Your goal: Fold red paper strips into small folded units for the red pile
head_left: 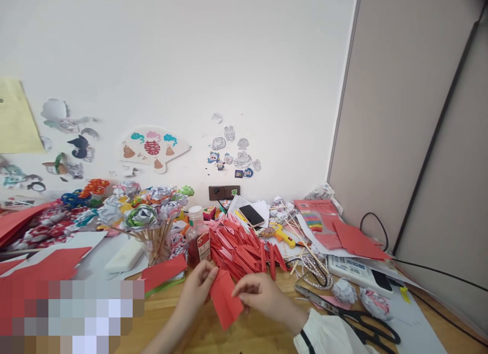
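Observation:
Both of my hands hold one small sheet of red paper above the wooden desk. My left hand pinches its upper left corner. My right hand grips its right edge, fingers curled over the paper. Just behind the paper lies a heap of folded red paper pieces. The right wrist shows a white sleeve.
A bunch of paper flowers on sticks stands at the left, with a small bottle beside it. A phone, a yellow glue gun, scissors, a calculator and red sheets lie to the right. Black cables run along the right edge.

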Tool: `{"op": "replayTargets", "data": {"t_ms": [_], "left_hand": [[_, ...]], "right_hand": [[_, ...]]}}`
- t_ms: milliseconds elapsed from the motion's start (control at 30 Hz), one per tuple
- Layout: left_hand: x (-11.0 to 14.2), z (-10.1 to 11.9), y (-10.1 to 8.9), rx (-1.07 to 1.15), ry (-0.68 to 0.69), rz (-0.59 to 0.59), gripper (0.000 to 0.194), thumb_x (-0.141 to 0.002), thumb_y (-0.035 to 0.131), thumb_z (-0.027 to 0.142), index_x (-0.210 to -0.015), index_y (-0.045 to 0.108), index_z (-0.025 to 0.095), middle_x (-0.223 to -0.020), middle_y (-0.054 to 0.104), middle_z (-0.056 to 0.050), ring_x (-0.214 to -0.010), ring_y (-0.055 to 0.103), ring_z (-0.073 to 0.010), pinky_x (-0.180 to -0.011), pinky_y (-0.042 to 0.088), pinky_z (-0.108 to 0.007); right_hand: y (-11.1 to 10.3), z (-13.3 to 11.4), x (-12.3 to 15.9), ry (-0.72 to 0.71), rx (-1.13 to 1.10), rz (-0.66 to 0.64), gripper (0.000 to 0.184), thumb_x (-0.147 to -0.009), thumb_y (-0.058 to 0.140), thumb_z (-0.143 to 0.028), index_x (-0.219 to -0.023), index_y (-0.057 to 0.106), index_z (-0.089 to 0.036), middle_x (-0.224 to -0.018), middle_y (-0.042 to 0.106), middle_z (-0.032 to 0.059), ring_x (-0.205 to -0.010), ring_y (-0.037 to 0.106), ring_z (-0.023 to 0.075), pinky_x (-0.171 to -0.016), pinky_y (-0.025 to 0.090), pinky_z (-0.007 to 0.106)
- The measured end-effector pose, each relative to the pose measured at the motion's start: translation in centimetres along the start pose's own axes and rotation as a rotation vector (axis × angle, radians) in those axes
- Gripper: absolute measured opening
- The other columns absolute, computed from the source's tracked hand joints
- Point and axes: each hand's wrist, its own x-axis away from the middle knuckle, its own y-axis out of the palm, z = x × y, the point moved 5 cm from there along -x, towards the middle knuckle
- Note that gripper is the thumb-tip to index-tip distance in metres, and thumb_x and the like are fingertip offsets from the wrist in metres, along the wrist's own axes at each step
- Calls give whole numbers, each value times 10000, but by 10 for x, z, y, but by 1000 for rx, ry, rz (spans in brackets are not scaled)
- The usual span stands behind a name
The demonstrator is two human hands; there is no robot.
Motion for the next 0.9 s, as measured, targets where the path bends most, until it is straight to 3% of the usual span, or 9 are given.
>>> {"op": "replayTargets", "data": {"t_ms": [100,233,367,467,700,900], "left_hand": [[0,-3,1,72,-84,8,377,-587,534,542,-592,408,187,-398,394,108,-308,364,-60,-303,281,-160],[2,-9,7,242,-230,-23,431,-553,538,579,-691,453,180,-435,475,87,-372,482,-93,-364,388,-195],[9,-14,24,240,-311,-238,442,-555,537,582,-670,466,161,-452,556,35,-367,530,-122,-368,419,-228],[14,-14,33,190,-311,-351,435,-566,524,584,-606,462,155,-400,541,31,-345,531,-123,-366,420,-225],[12,-18,28,190,-271,-257,428,-563,509,594,-594,422,175,-397,544,46,-336,530,-130,-354,423,-236],[15,-11,30,219,-258,-280,385,-571,561,524,-649,444,166,-476,568,48,-408,555,-124,-412,445,-238]], "right_hand": [[2,-5,3,-41,156,-10,154,-672,528,-153,-763,652,-164,-693,605,15,-625,553,124,-563,413,211],[-1,-14,2,-161,383,90,178,-665,536,-114,-760,664,-194,-727,644,19,-678,566,136,-616,411,214],[-6,-21,3,-245,495,197,186,-677,542,-111,-804,648,-197,-748,645,18,-674,569,126,-615,418,200],[-6,-23,4,-287,567,199,179,-703,539,-129,-836,633,-203,-781,639,14,-695,564,118,-644,415,199],[6,-18,6,-448,810,-1,135,-750,532,-245,-840,632,-234,-775,638,9,-741,533,138,-685,371,235],[0,-19,3,-326,580,90,135,-753,528,-270,-754,646,-204,-729,607,12,-696,535,120,-639,384,212]]}}
